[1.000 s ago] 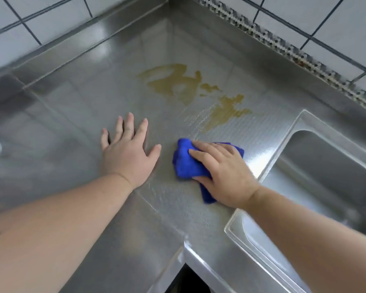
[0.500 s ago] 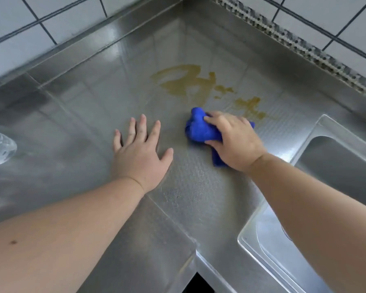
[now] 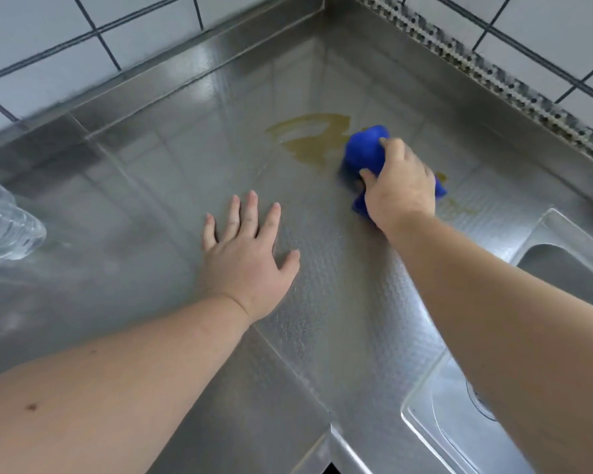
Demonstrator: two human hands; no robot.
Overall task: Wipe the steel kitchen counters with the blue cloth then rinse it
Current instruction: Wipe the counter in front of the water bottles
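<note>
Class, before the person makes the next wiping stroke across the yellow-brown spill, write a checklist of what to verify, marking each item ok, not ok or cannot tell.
1. Right hand has a grip on the blue cloth: ok.
2. Cloth lies against the spill: ok, at its right edge.
3. Spill all wiped away: not ok, most of it shows left of the cloth, plus a faint trace to its right.
4. Left hand flat on the counter, clear of the spill: ok.
5. Clear plastic bottle out of the stroke's path: ok, at the far left edge.
6. Cloth clean enough: cannot tell.
</note>
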